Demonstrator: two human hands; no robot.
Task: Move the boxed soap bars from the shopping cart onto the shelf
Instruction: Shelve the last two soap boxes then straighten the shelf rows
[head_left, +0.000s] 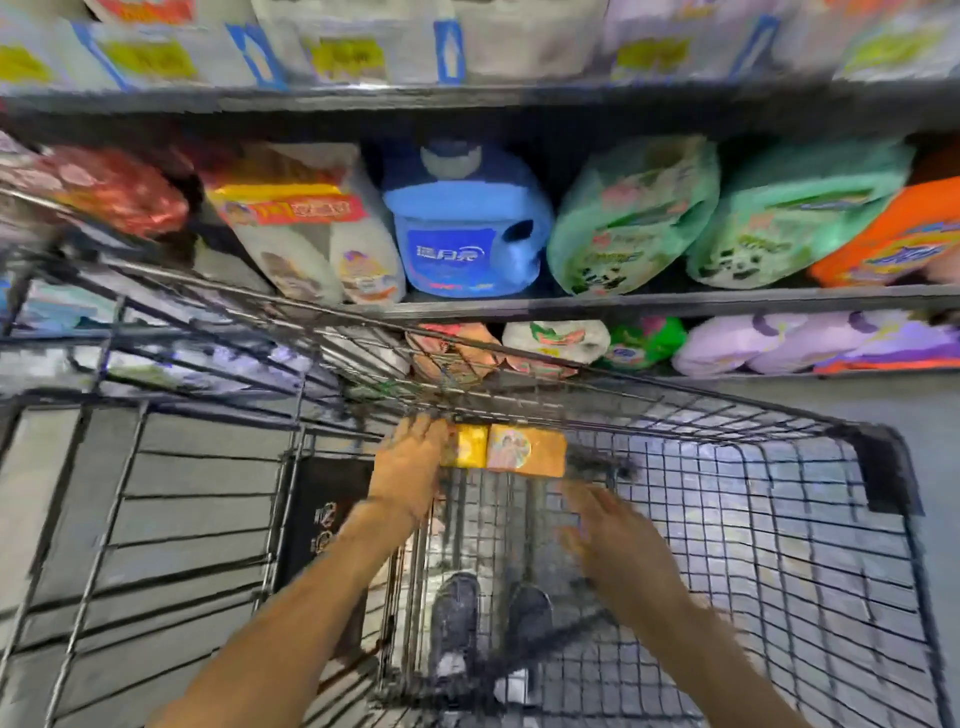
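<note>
Head view, blurred by motion. My left hand (413, 462) reaches deep into the shopping cart (727, 519), fingers laid over the 9 o'clock end of the boxed soap bars (511, 449); contact is clear, but I cannot tell whether the fingers have clamped or only rest there. My right hand (610, 530) hovers at 5 o'clock of the boxes, fingers spread, palm down, holding nothing, apart from them.

The soap boxes, yellow and orange, lie side by side on the cart's wire floor against the far wall, at about 12 o'clock of the basket. Exact box count unclear.

Beyond the cart's far wall, at 12 o'clock, stands the shelf (623, 306). On its middle tier: a blue detergent jug (467, 234), green bags (634, 228) at its 3 o'clock, white pouches (311, 244) at its 9 o'clock. Through the cart floor at 6 o'clock, two dark shoes (488, 618) show.
</note>
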